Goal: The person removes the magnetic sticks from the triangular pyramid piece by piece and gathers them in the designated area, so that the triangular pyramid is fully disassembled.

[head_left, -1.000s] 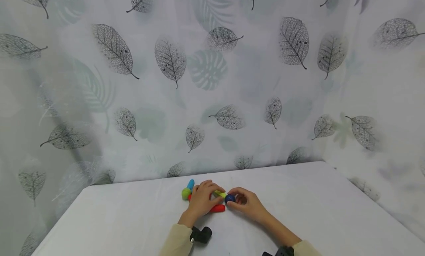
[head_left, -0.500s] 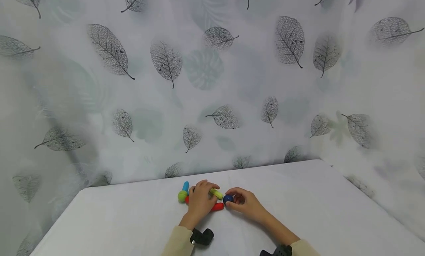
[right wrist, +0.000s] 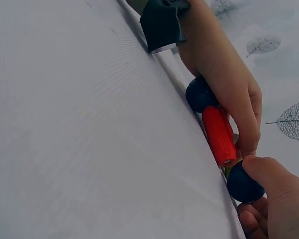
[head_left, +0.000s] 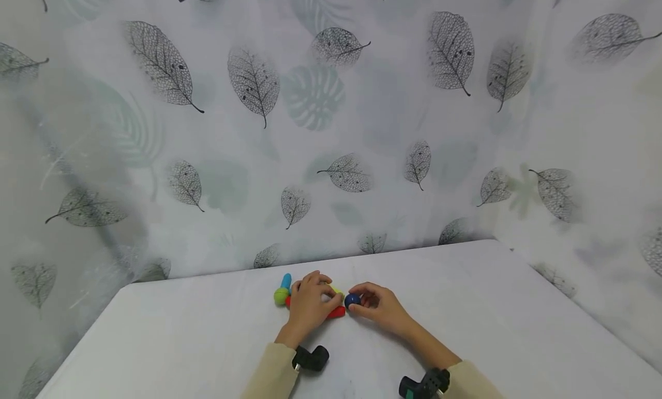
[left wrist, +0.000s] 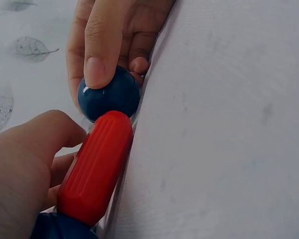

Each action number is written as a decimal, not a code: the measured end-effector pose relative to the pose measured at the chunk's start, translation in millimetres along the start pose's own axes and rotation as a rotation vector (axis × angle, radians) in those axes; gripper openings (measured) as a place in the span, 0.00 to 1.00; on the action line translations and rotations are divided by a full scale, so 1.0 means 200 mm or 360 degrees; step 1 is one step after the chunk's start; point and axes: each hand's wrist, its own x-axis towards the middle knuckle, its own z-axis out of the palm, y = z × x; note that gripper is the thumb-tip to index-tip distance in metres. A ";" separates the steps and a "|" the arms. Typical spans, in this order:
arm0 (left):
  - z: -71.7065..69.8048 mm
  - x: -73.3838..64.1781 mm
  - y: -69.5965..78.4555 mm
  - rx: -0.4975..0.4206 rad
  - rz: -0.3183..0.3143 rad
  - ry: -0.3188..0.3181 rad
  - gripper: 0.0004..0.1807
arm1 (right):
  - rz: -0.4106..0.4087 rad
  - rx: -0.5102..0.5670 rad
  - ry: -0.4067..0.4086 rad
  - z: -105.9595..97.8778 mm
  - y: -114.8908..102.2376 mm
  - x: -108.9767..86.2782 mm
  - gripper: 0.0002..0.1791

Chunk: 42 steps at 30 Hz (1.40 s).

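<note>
In the head view my right hand (head_left: 385, 311) pinches a dark blue ball (head_left: 353, 300) between thumb and fingers, just above the white table. My left hand (head_left: 308, 306) arches over a small group of toy pieces, its fingers on a yellow-green rod (head_left: 338, 292) that the hand largely hides. That rod's end points at the blue ball; whether they touch is hard to tell. A ridged red rod (left wrist: 97, 167) lies in front of the left hand, with another dark blue ball (right wrist: 201, 94) at its near end in the right wrist view.
Beyond the left hand, a green ball (head_left: 281, 296) and a light blue rod (head_left: 286, 281) rest on the table (head_left: 181, 330). A leaf-patterned curtain (head_left: 233, 157) hangs behind the table. Each wrist carries a black camera, such as the left wrist camera (head_left: 312, 359).
The head view has shifted slightly. My left thumb and fingers have moved a little around the yellow-green rod, covering more of it than half a second ago. The right hand keeps pinching the blue ball.
</note>
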 end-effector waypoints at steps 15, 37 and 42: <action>-0.03 0.03 -0.02 -0.0026 -0.0006 -0.0010 0.09 | 0.0068 0.0037 0.0181 0.00 0.01 0.05 0.21; -0.04 -0.03 -0.01 0.0001 0.0026 -0.0041 0.06 | 0.0228 -0.0120 0.0308 0.02 0.04 0.06 0.18; -0.04 -0.02 -0.01 -0.0018 0.0021 -0.0027 0.07 | 0.0267 -0.0176 0.0337 0.01 0.04 0.08 0.19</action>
